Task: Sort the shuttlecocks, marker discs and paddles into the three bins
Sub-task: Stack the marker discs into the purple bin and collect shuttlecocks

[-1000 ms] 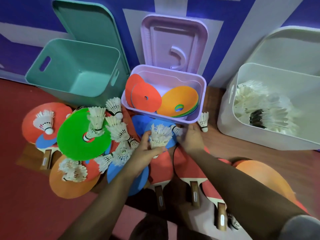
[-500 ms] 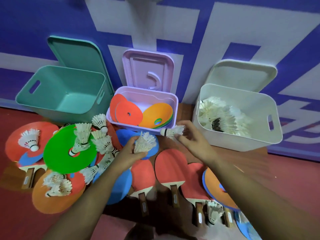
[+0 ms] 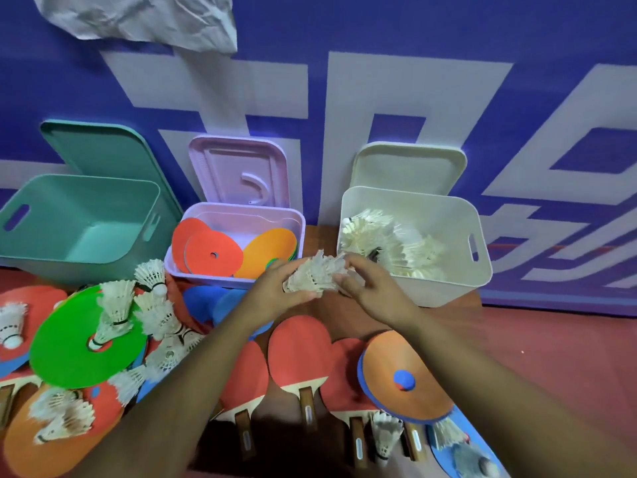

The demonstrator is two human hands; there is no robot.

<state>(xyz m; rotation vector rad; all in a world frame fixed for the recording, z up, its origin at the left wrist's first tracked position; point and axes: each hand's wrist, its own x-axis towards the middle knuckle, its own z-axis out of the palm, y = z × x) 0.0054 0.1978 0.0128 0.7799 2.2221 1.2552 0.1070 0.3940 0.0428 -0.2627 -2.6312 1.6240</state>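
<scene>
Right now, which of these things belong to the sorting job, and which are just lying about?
Job: white feather shuttlecocks, round flat marker discs, red wooden-handled paddles, teal bin, lilac bin, white bin.
Lying about: crumpled grey sheet, blue wall.

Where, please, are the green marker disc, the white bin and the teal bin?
green marker disc (image 3: 65,343): head view, on its flat green face left of the hole.
white bin (image 3: 444,288): head view, on its front wall.
teal bin (image 3: 86,188): head view, on its far inner wall.
</scene>
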